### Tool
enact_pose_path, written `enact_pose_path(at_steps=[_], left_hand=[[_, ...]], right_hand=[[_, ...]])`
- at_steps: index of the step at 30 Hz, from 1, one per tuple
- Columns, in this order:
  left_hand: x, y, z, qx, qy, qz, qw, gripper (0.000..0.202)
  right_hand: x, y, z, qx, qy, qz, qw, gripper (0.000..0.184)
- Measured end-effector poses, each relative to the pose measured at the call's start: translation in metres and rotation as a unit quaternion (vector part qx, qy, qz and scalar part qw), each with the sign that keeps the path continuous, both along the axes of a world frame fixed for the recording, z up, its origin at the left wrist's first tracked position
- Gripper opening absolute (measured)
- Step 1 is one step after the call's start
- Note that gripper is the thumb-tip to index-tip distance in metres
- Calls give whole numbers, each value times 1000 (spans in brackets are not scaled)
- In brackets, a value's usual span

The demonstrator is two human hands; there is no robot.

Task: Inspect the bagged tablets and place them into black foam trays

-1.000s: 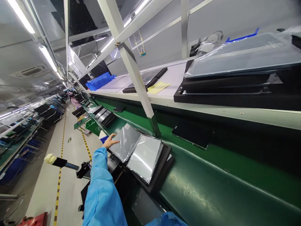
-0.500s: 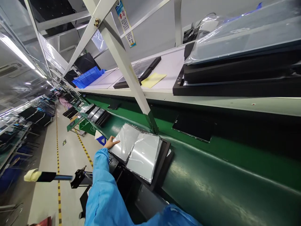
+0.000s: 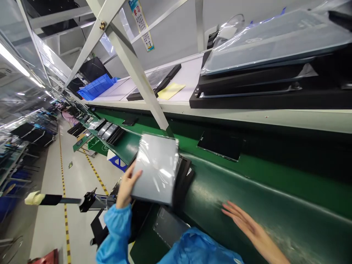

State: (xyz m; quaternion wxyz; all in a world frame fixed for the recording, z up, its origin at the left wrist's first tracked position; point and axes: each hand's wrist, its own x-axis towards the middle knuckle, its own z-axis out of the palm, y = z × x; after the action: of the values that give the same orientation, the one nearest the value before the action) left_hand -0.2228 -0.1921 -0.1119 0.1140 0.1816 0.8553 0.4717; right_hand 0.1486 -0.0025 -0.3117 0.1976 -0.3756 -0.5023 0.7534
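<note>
My left hand (image 3: 127,187) grips the near left edge of a grey laptop wrapped in clear plastic (image 3: 156,168), lifted and tilted above a stack of black trays (image 3: 184,176) at the near edge of the green conveyor belt (image 3: 247,190). My right hand (image 3: 247,223) stretches out flat over the belt, fingers spread, holding nothing, to the right of the trays. Both arms wear blue sleeves.
A diagonal white frame post (image 3: 132,62) rises behind the laptop. The shelf above carries stacked black trays with bagged laptops (image 3: 275,62), a yellow sheet (image 3: 170,90) and a blue crate (image 3: 95,86). A black flat device (image 3: 220,145) lies on the belt. A handle with a yellow tip (image 3: 46,199) sticks out at left.
Two bagged laptops lay side by side on the trays; now my left hand has lifted one up and toward me. My right hand has come into view over the belt.
</note>
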Motion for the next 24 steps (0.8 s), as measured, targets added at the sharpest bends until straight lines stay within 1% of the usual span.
enact_pose_path(at_steps=[1, 2, 4, 6, 8, 9, 11, 13, 14, 16, 18, 20, 21, 22, 23, 24], left_hand=[[32, 4, -13, 35, -63, 6, 997, 71], [65, 9, -28, 59, -122, 5, 991, 68], [129, 23, -61, 90, -214, -35, 972, 61], [185, 37, -93, 123, -262, -99, 952, 67], [226, 44, -120, 141, -303, -117, 935, 79], [241, 45, -131, 129, -337, -117, 925, 86], [260, 41, -148, 91, -398, -97, 908, 93], [270, 35, -158, 60, -434, -71, 896, 92], [273, 32, -161, 56, -438, -62, 895, 90], [276, 28, -161, 62, -427, -55, 901, 83], [270, 27, -157, 67, -394, -58, 915, 73], [251, 23, -148, 72, -344, -50, 935, 59], [235, 19, -143, 76, -315, -32, 945, 52], [215, 13, -138, 81, -286, -3, 955, 46], [191, 5, -134, 85, -255, 42, 962, 40], [165, -3, -131, 88, -229, 96, 965, 39]], right_hand=[[-15, -4, 9, -43, 50, -8, 998, 69], [-26, -7, 16, -78, 73, -10, 994, 74], [-35, -8, 24, -113, 34, -31, 993, 84], [-25, -3, 22, -121, -52, -51, 990, 92], [-3, 2, 16, -129, -124, -64, 982, 95], [10, 3, 13, -139, -155, -66, 976, 95], [31, 2, 10, -166, -201, -77, 962, 96], [45, -4, 9, -195, -210, -95, 953, 97], [48, -9, 9, -207, -204, -105, 951, 99], [49, -16, 6, -219, -190, -119, 949, 104], [49, -20, -1, -226, -190, -130, 947, 109], [52, -17, -12, -228, -193, -148, 943, 113], [55, -13, -18, -226, -195, -162, 941, 115], [60, -9, -24, -221, -197, -178, 939, 117], [65, -3, -31, -213, -198, -194, 937, 118], [71, 2, -36, -204, -199, -208, 936, 117]])
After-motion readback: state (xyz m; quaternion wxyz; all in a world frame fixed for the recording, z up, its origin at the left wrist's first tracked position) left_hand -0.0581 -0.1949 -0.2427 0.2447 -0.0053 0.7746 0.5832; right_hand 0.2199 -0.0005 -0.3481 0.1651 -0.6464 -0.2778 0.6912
